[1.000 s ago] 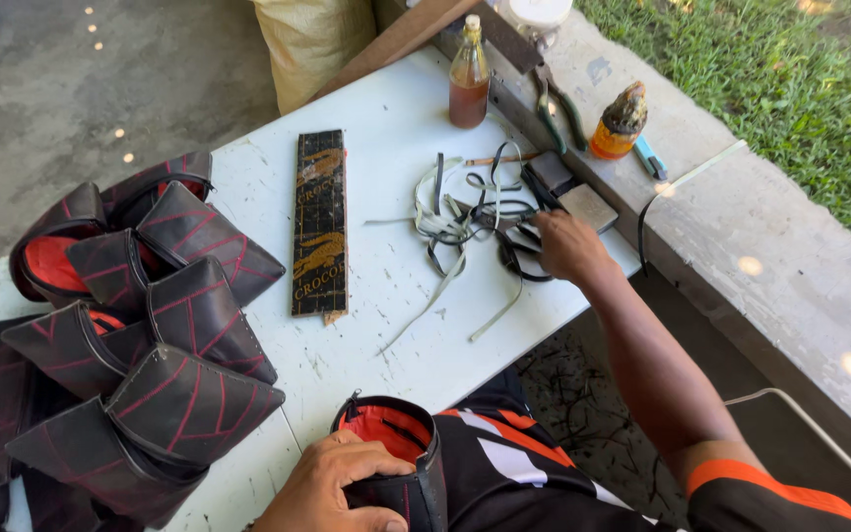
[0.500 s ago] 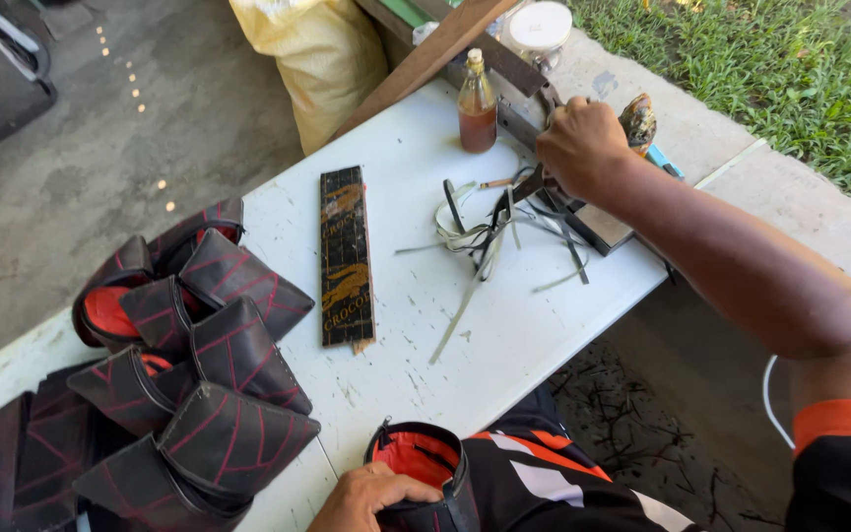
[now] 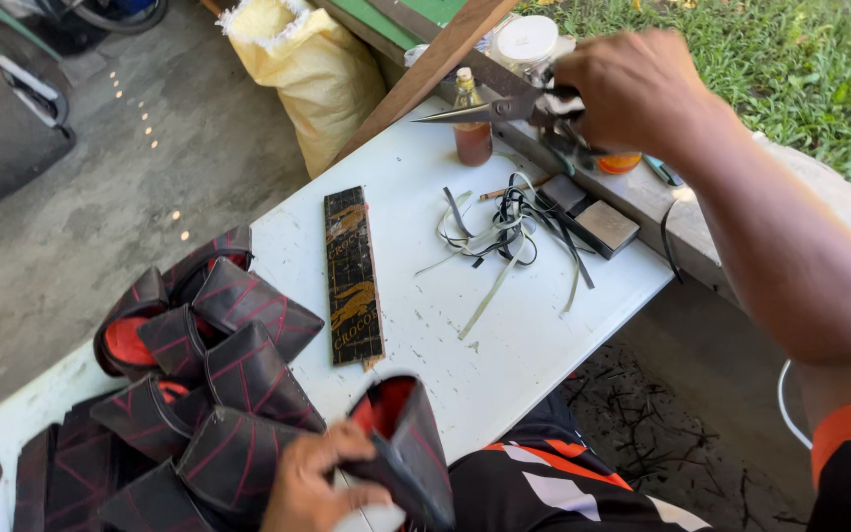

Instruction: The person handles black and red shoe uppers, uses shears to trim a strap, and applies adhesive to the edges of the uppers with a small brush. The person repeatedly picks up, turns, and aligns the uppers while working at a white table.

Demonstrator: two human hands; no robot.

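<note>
My right hand point(image 3: 637, 89) is raised above the far side of the white table point(image 3: 504, 345) and holds a pair of metal scissors point(image 3: 490, 108), blades pointing left. My left hand point(image 3: 317, 478) at the near edge grips a curved black piece with red lining and red stitching point(image 3: 406, 443). A pile of similar black-and-red pieces point(image 3: 199, 365) lies to the left of that hand. A tangle of thin black and pale strips point(image 3: 509, 227) lies on the table below the scissors.
A long dark patterned bar point(image 3: 352, 276) lies mid-table. A brown glass bottle point(image 3: 472, 133), a white-lidded jar point(image 3: 527, 39) and a flat dark block point(image 3: 603, 225) sit at the far edge. A yellow sack point(image 3: 297, 69) leans behind. Grass lies beyond the concrete ledge point(image 3: 839, 197).
My right hand lifted off the strips and came up holding the scissors. My left hand raised the black-and-red piece and tilted it. The view shifted closer.
</note>
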